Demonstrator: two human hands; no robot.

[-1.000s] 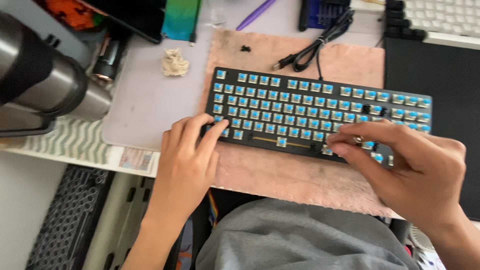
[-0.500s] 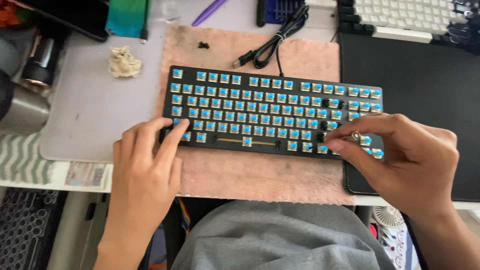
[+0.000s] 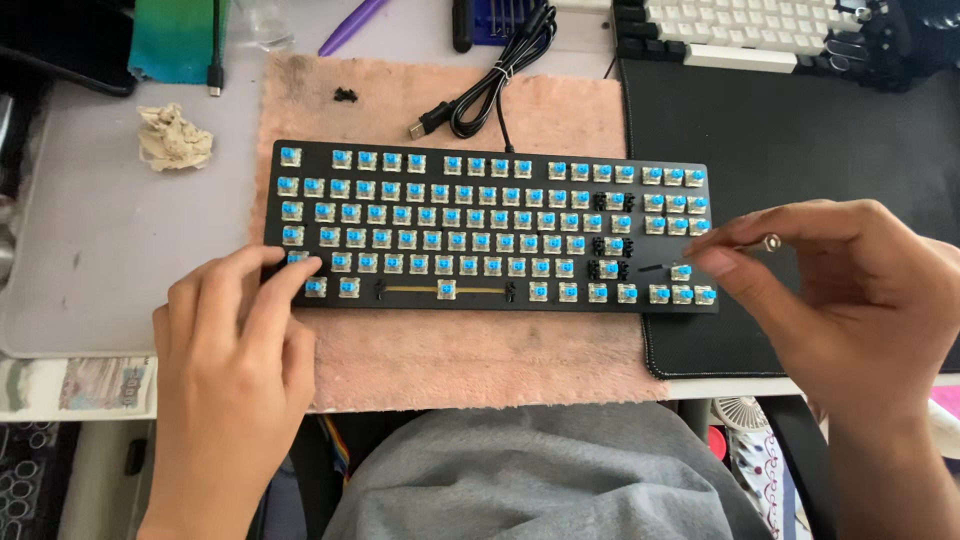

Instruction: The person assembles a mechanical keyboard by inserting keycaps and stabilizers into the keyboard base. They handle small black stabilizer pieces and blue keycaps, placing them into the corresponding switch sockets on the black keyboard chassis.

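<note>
Keyboard (image 3: 490, 225), black and stripped of its keycaps so that rows of blue switches are exposed, is laid flat with its long axis running left to right across the view, its bottom row toward the person. A small silvery part (image 3: 771, 242) is pinched between the thumb and forefinger of the right hand (image 3: 850, 300); the grip is closed on it just off the keyboard's right end, above the black mat (image 3: 800, 150). What the part is cannot be told. The right hand is held palm toward the left, fingers curled, its wrist coming in from the lower right. The left hand (image 3: 235, 345) is laid palm down at the keyboard's lower left corner, its fingertips (image 3: 300, 265) resting on the bottom-left switches and the board's edge; the fingers are spread flat and nothing is clasped. The left forearm enters from below.

The keyboard is carried on a pink cloth (image 3: 450, 350) spread over the surface (image 3: 90, 250). A coiled black cable (image 3: 490, 90) is seen just behind the keyboard, with a crumpled tissue (image 3: 172, 138) to the left, well apart. A white keyboard (image 3: 740, 30) is seen at the far right.
</note>
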